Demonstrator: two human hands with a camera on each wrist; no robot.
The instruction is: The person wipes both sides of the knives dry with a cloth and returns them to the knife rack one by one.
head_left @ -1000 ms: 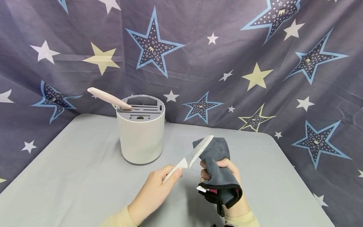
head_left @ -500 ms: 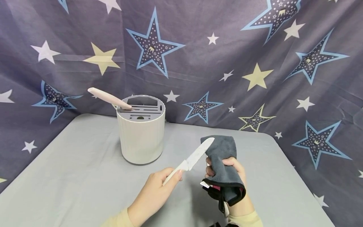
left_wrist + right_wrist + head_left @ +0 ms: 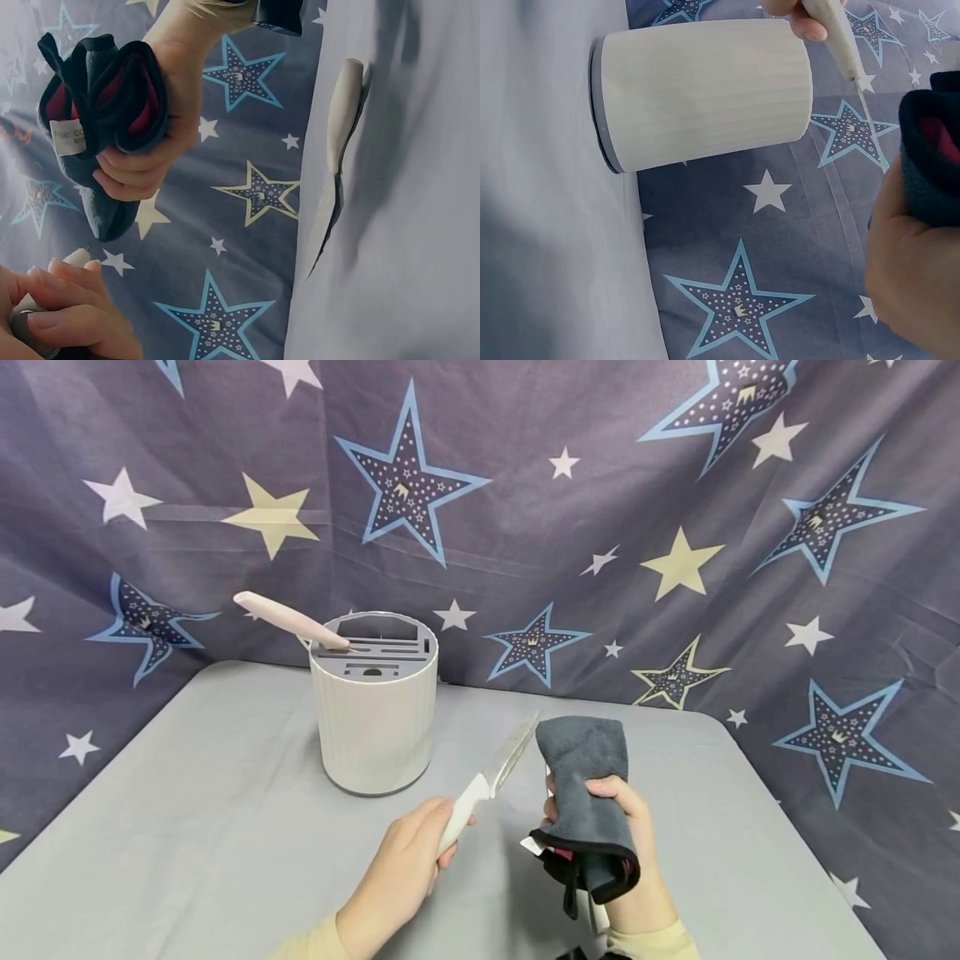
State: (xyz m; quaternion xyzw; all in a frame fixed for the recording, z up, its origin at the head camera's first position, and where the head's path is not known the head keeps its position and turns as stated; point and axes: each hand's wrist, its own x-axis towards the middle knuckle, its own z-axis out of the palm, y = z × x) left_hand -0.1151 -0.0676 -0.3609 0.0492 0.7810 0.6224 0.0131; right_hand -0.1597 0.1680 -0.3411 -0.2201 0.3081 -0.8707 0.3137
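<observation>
My left hand (image 3: 401, 860) grips the white handle of a kitchen knife (image 3: 459, 817), its blade (image 3: 512, 753) tilted up and away to the right. In my right hand (image 3: 643, 837) is a folded dark grey cloth (image 3: 581, 752) with black edging and a white tag (image 3: 69, 137). The blade tip stands just left of the cloth, apart from it in the head view. A second knife (image 3: 343, 120) with a pale handle lies on the table, mostly hidden below my right hand in the head view.
A cream round knife holder (image 3: 375, 727) with a grey slotted top stands at the back left. A pale pink knife handle (image 3: 288, 620) leans out of it to the left. Behind the grey table (image 3: 187, 827) hangs a star-patterned curtain (image 3: 525, 527).
The cloth has shifted slightly right, and the blade that overlapped it now stands apart to its left. My left hand has turned the knife and wrapped further round its handle.
</observation>
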